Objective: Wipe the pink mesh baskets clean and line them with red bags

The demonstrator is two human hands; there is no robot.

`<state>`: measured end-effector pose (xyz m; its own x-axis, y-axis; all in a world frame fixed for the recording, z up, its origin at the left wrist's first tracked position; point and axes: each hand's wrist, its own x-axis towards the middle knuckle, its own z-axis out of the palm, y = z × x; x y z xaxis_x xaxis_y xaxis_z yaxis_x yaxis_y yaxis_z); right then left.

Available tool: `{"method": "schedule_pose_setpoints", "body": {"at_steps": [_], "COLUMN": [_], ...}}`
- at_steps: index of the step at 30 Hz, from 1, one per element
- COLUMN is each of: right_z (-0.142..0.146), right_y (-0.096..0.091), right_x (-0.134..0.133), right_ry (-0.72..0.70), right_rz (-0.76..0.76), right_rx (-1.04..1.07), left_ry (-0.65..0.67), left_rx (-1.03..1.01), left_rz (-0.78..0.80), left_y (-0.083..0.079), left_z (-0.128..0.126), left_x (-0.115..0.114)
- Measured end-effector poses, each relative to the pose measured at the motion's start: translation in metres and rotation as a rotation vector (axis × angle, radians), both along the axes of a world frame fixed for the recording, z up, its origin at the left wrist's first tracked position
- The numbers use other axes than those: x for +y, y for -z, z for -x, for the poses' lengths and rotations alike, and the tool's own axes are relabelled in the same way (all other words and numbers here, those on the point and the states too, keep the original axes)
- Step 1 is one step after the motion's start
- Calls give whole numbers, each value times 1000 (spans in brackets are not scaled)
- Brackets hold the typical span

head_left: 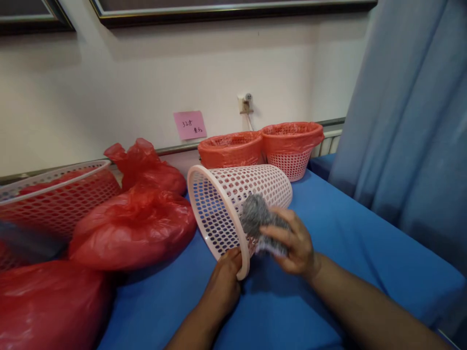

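Note:
A pale pink perforated plastic wastebasket (255, 182) lies tipped on its side over the blue surface, its wide mouth facing left. At the lower part of its rim, my left hand (229, 274) grips the edge, some fingertips hidden inside the mouth. My right hand (294, 240) is closed round a grey cloth (257, 216), which is pressed against the outer wall of the wastebasket just behind the rim. Part of the cloth hangs below the fingers.
Several knotted red plastic bags (134, 228) sit at the left, beside a large pink basket (69, 194). Behind stand two red-lined wastebaskets, one nearer the socket (231, 150) and one further right (292, 146). A blue curtain (404, 121) hangs right of the blue-covered bed (350, 243).

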<state>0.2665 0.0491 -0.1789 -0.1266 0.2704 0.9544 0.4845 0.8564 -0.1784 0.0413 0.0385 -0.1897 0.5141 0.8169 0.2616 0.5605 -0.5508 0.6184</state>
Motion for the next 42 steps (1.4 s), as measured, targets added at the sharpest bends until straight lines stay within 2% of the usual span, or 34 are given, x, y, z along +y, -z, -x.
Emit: {"method": "schedule_pose_setpoints", "body": {"at_steps": [4, 5, 7, 9, 13, 16, 21, 25, 28, 32, 34, 35, 36, 38, 42], "right_z": [-41, -51, -60, -55, -19, 0, 10, 12, 0, -35, -47, -48, -47, -35, 1], "right_y": [16, 18, 18, 11, -7, -14, -14, -9, 1, 18, 21, 20, 18, 10, -8], "right_x": [60, 71, 80, 69, 16, -10, -13, -7, 13, 61, 75, 75, 71, 49, -11], "right_ry": [383, 437, 493, 449, 206, 31, -139, -157, 4, 346, 421, 425, 408, 321, 6], "right_rz": [436, 541, 600, 474, 98, -21, -53, -19, 125, 447, 566, 579, 553, 406, 60], "right_rx": [437, 503, 566, 482, 113, -27, -106, -113, 35, 429, 535, 534, 495, 327, -66], "left_ry": [-40, -51, -56, -47, -36, -25, -61, -79, -104, -33, 13, 29, 38, 41, 43], "left_rx": [52, 75, 124, 178, 272, 215, -149, -262, -262, -145, -61, -27, -4, 12, -1], "left_rz": [-40, -49, -70, -97, -141, -124, -56, -34, -24, -80, -115, -122, -125, -114, -61], "left_y": [13, 17, 24, 28, 26, 18, 6, 1, 0, 6, 10, 12, 13, 12, 4], "left_z": [5, 7, 10, 12, 11, 6, 2, 6, 9, 11, 10, 10, 9, 8, 5], "left_x": [4, 4, 5, 6, 7, 5, -8, -12, -10, -6, -4, -3, -2, -1, -3]}}
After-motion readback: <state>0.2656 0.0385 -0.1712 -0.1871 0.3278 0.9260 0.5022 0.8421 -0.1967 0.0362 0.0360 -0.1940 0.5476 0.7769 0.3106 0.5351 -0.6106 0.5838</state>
